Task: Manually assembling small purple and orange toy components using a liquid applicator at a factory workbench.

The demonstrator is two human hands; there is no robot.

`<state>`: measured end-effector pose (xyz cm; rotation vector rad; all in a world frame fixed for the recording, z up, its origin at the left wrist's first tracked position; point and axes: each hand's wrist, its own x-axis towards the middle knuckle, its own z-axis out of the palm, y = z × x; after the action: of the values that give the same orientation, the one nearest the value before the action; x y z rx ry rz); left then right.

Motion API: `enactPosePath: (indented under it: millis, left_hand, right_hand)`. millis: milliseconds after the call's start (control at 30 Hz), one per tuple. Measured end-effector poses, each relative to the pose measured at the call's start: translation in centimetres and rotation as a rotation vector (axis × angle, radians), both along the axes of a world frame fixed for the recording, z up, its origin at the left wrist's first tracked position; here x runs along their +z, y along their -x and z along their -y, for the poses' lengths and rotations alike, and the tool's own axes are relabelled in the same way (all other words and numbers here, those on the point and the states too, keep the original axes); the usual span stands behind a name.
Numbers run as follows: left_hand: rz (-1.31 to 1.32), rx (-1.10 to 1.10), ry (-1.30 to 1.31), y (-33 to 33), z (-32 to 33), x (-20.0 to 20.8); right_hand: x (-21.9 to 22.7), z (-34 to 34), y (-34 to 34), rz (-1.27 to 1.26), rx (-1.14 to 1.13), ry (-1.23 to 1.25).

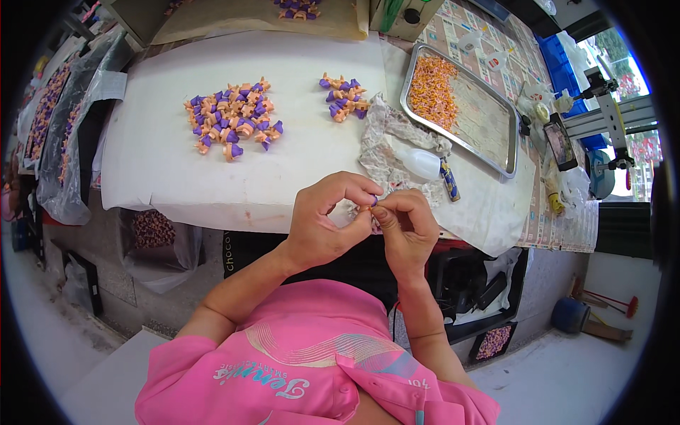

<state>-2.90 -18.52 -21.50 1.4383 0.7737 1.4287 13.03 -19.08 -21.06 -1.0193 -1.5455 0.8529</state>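
Left hand (327,212) and right hand (409,228) clamp a small purple piece (375,201) in a fingertip grip over the desk's near edge (234,217), work apparently midway, two purple-and-peach clusters (234,117) seemingly done, orange bits (432,91) left in a tray (490,136).

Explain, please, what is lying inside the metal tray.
In the metal tray, a heap of small orange and pink pieces covers the left part; to its right, the stained bottom shows. The bottom beneath the heap, and the lower pieces, are hidden.
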Motion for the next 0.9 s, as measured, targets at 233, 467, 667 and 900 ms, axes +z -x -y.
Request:
enactPosePath:
  millis: [233, 467, 667, 900]
  left_hand:
    - [0.066, -0.035, 0.058, 0.6, 0.1, 0.2]
    - [0.259, -0.151, 0.227, 0.9, -0.1, 0.0]
    - [0.238, -0.141, 0.239, 0.3, -0.1, 0.3]
    - [-0.063, 0.114, 0.063, 1.1, -2.1, -1.1]
  right_hand:
    - [0.3, -0.5, 0.7, -0.260, 0.097, 0.224]
    - [0.9, -0.6, 0.4, -0.255, 0.146, 0.308]
    - [1.3, -0.6, -0.1, -0.213, 0.129, 0.274]
    - [2.0, -2.3, -3.7, 0.175, -0.105, 0.001]
